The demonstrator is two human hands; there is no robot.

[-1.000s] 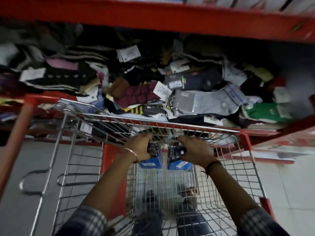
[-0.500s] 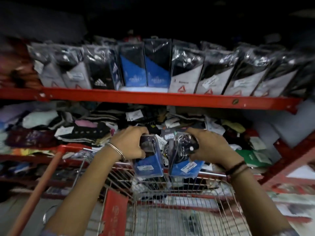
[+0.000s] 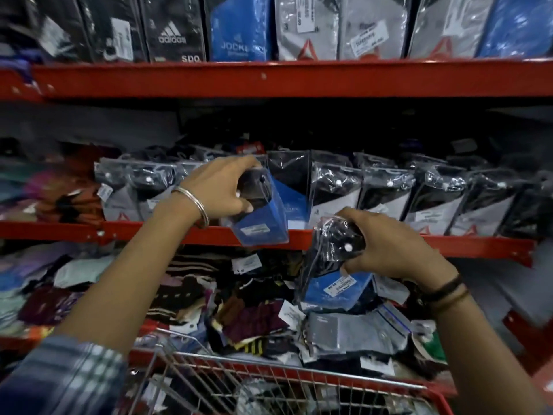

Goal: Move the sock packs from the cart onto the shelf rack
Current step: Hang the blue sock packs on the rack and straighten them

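My left hand (image 3: 223,187) grips a black-and-blue sock pack (image 3: 263,226) by its top and holds it tilted at the front edge of the middle red shelf (image 3: 119,230), beside a standing blue pack (image 3: 291,202). My right hand (image 3: 386,244) grips a second black-and-blue sock pack (image 3: 332,283), lower and in front of that shelf's edge. The wire cart (image 3: 299,381) with its red rim is at the bottom, below both hands.
A row of bagged sock packs (image 3: 383,196) stands along the middle shelf. The top shelf (image 3: 269,79) carries boxed packs. Loose socks (image 3: 245,310) lie heaped on the lower shelf behind the cart. A red upright (image 3: 526,327) is at right.
Both hands have lifted the two packs out of the cart and up; the left pack now reaches the middle shelf's edge while the right pack trails lower. The view has tilted upward.
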